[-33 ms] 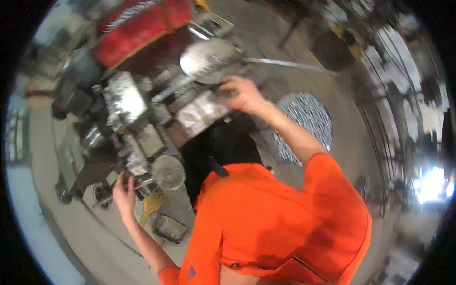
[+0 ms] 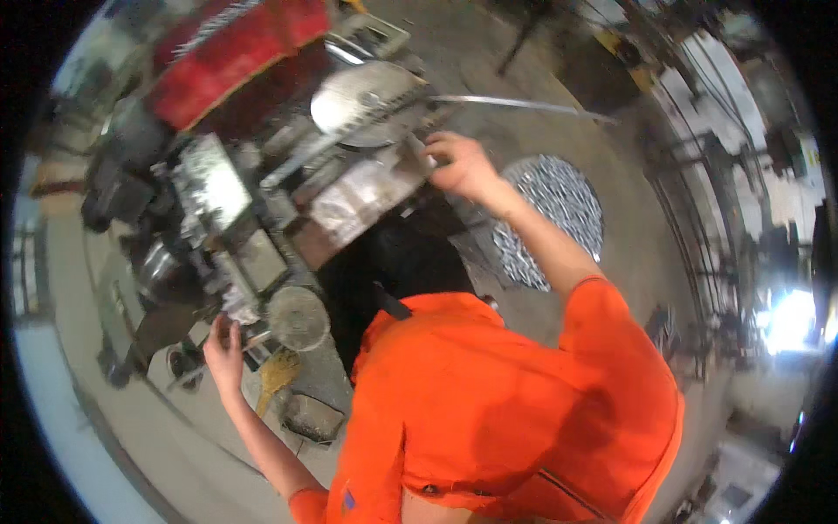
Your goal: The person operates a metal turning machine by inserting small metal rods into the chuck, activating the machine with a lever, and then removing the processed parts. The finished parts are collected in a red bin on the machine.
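My left hand [image 2: 224, 354] is at the near left end of a metal machine [image 2: 262, 259], beside its round grey disc [image 2: 298, 319]. Its thumb and fingers are bent but apart, and I make out nothing held between them. Near the right end of a shiny metal tray [image 2: 349, 205] on the machine is my right hand [image 2: 467, 170]. Its fingers and thumb curl toward each other around something small, too blurred to name. A large pale round plate [image 2: 362, 96] lies just beyond the tray.
On the floor to the right, a round container holds a heap of small shiny metal pieces [image 2: 559, 218]. A yellow brush [image 2: 278, 374] and a small metal pan [image 2: 312, 418] lie near my left forearm. A red panel [image 2: 244, 65] stands far left; a long thin bar [image 2: 524, 106] sticks out rightward.
My right hand has shifted right, off the tray's right end. My left hand stays about where it was, its fingers slightly more apart. The whole view has slid a little.
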`<state>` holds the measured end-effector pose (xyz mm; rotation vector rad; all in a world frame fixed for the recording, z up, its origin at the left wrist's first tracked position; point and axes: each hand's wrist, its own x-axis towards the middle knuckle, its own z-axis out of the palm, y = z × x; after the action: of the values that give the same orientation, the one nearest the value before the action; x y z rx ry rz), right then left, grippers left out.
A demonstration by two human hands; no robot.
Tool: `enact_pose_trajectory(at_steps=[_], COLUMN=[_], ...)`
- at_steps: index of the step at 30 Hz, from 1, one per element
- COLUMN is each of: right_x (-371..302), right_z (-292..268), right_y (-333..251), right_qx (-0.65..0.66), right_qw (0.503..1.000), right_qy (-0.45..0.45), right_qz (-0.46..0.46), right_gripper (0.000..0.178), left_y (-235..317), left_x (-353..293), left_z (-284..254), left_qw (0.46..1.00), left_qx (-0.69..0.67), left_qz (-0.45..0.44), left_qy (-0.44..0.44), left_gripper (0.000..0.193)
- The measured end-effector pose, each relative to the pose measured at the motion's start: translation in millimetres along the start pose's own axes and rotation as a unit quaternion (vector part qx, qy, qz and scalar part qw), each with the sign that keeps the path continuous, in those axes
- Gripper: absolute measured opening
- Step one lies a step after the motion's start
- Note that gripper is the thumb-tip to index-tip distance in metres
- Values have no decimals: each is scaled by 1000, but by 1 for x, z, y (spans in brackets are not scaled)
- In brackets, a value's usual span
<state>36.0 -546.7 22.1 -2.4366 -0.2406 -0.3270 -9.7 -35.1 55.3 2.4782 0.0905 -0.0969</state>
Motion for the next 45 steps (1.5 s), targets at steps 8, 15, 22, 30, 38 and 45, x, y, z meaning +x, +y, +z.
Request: enact_pose_trajectory(at_steps=[8, 15, 22, 30, 38, 45], right_x=[-220, -208, -189, -202, -202, -136], right_z=[-26, 32, 47, 69, 78, -2], right_y=[139, 159, 161, 218, 240, 83], right_qx=[-241, -215, -214, -238, -235, 187], right_qw=[922, 911, 919, 930, 883, 936], right_qy=[-127, -214, -147, -161, -241, -65], right_qz=[274, 281, 297, 231, 327, 291], right_gripper=[23, 30, 27, 18, 32, 18], left_y=[-44, -56, -47, -44, -30, 29], left_x=[43, 38, 35, 33, 34, -4], left_z=[34, 34, 35, 36, 30, -9], left_qw=[997, 994, 991, 990, 996, 977], left_qx=[12, 74, 80, 77, 51, -211], left_qz=[-76, -41, -66, -70, -56, -24], left_qy=[4, 72, 90, 98, 54, 26], left_gripper=[25, 29, 26, 27, 25, 21])
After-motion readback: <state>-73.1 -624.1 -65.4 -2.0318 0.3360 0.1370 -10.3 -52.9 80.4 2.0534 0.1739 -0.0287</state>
